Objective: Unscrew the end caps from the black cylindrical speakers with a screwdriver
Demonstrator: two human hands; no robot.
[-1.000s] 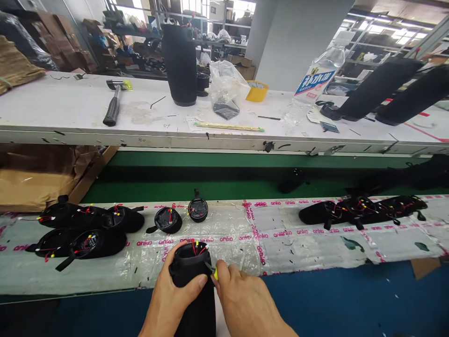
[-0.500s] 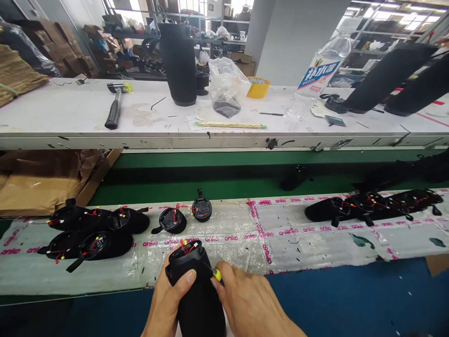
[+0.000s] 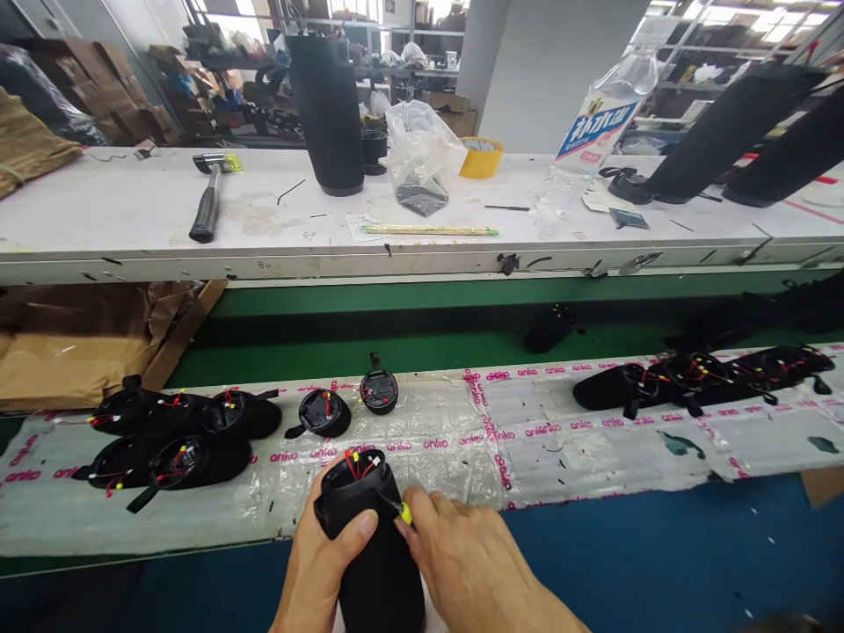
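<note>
Upright in front of me stands a black fabric-covered cylinder (image 3: 382,571), its open top showing red, yellow and white wire ends. My left hand (image 3: 323,545) wraps round its left side, thumb pressed on the front below the rim. In my right hand (image 3: 454,545), closed at the cylinder's right side, is a small yellow-handled tool (image 3: 405,513) with a thin tip. That tip reaches the cloth just under the rim; its exact shape is hard to make out. Just behind the cylinder sit two similar black pieces with wires, a nearer one (image 3: 324,413) and a farther one (image 3: 379,391).
More wired black cylinders (image 3: 204,457) lie at left on the plastic-covered bench (image 3: 422,475), and another row (image 3: 699,384) at right. The white shelf (image 3: 264,211) beyond holds a hammer (image 3: 208,202), a bottle (image 3: 597,132), yellow tape (image 3: 481,158) and a plastic bag (image 3: 422,158).
The cylinder's top has tipped slightly, so more of its opening and wires show. My right hand and the tool have shifted slightly up and left along the rim.
</note>
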